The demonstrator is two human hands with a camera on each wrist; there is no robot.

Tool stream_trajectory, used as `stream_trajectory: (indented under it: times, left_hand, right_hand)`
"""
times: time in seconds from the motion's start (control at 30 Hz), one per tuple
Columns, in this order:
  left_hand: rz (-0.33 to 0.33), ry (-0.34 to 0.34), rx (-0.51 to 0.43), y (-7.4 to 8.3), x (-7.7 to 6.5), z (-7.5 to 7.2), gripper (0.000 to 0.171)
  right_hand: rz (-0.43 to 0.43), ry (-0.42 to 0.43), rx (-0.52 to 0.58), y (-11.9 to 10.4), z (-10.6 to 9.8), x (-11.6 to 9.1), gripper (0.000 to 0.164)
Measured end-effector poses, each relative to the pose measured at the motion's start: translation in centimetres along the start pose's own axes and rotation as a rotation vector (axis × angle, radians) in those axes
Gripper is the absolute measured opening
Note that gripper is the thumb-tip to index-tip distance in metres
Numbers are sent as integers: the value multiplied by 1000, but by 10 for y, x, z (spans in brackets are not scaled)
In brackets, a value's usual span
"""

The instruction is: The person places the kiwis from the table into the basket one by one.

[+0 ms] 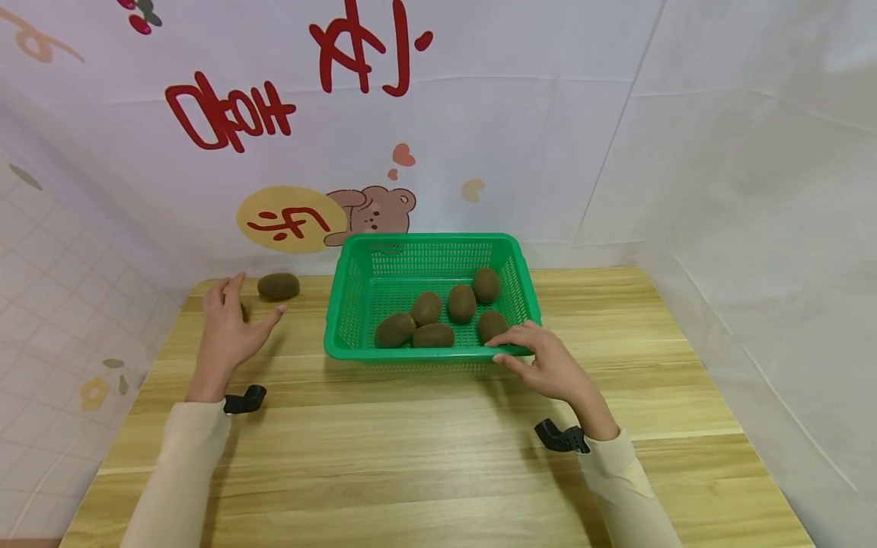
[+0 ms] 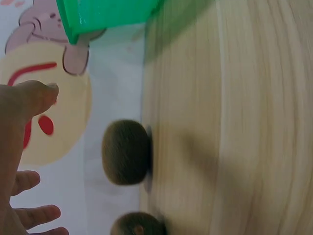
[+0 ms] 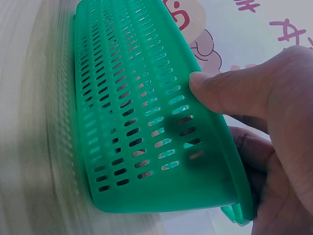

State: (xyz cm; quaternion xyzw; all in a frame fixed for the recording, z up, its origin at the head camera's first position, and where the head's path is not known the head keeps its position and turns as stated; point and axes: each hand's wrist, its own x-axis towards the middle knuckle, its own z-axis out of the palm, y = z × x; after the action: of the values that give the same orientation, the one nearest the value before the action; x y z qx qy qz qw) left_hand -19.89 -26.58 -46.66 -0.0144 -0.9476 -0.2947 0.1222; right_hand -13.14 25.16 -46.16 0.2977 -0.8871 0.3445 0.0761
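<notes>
My right hand [image 1: 548,365] grips the front right rim of a green plastic basket [image 1: 411,355], thumb on the outside and fingers over the inside. In the right wrist view the thumb presses the slotted wall [image 3: 146,122] just under the rim. Several brown kiwis lie in the basket, among them a kiwi [image 1: 492,326] close by the right fingers. Off to the left, my left hand [image 1: 229,327] hovers with fingers spread and nothing held. Beside it are a kiwi [image 1: 279,286] and a second kiwi [image 2: 138,225], mostly hidden behind the fingers in the head view.
The basket stands on a wood-grain table [image 1: 384,457], near its back edge. Behind rises a white printed cloth [image 1: 521,114] with red characters and a cartoon bear [image 1: 375,213]. White cloth also hangs along both sides. A black wrist mount [image 1: 245,399] sits on each arm.
</notes>
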Motion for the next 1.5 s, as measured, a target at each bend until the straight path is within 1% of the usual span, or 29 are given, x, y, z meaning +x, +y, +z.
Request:
stream_trajectory:
  times: [0.27,0.43,0.53,0.63,0.77,0.87,1.0,1.1,1.33,1.5]
  left_hand:
    - [-43,-49,36,-24,8,-3,99]
    - [-64,-70,48,-38,12,-5,96]
    - [-86,-104,46,-44,13,-5,92]
    - [-105,-131,51,-50,13,-3,85]
    - [-122,-131,34,-58,14,1,69]
    - [-138,-121,14,-62,16,3,65]
    - [-160,-119,10,-63,16,2,65]
    - [-170,-115,7,-63,13,2,65]
    - [-156,-78,-25,-58,5,1,63]
    - [-149,-36,-45,-54,3,1,61]
  right_hand:
    - [0,1,1,-1,-1,0,22]
    - [-2,4,-2,0,0,0,22]
    - [-6,8,-5,1,0,0,23]
    - [-3,7,-5,0,0,0,22]
    - [7,1,-3,-1,0,0,22]
    - [11,1,-6,-1,0,0,22]
    - [10,-1,-8,-2,0,-1,22]
    - [1,-1,-11,-1,1,-1,22]
    - [-5,1,-15,0,1,-1,22]
    - [2,2,-16,-1,1,-1,22]
